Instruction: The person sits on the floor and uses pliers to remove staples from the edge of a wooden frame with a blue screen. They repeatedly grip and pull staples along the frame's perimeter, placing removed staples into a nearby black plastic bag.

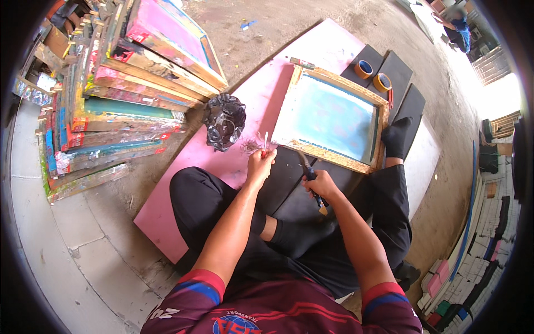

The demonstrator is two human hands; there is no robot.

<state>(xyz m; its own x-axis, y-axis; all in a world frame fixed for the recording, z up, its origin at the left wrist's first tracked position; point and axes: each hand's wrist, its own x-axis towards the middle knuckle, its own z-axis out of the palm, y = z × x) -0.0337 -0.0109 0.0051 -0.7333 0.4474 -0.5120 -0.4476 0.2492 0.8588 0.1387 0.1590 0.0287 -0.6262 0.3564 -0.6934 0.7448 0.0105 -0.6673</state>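
My left hand (260,167) is closed around a screwdriver (265,142), its slim metal shaft pointing up. In my right hand (321,185) is a dark-handled tool (305,162) with a yellow-brown end below the fist; its exact kind is unclear. Just beyond both hands lies a screen-printing frame (337,158), wooden, with pale blue mesh (334,114). Its near left corner is close to my left hand. My foot in a black sock (396,137) rests against the frame's right side.
A crumpled black plastic bag (225,121) stands left of the frame on a pink board (181,209). Two tape rolls (382,82) sit on black panels (397,67) beyond it. Stacked screen frames (119,111) fill the left. Another person (457,29) is far right.
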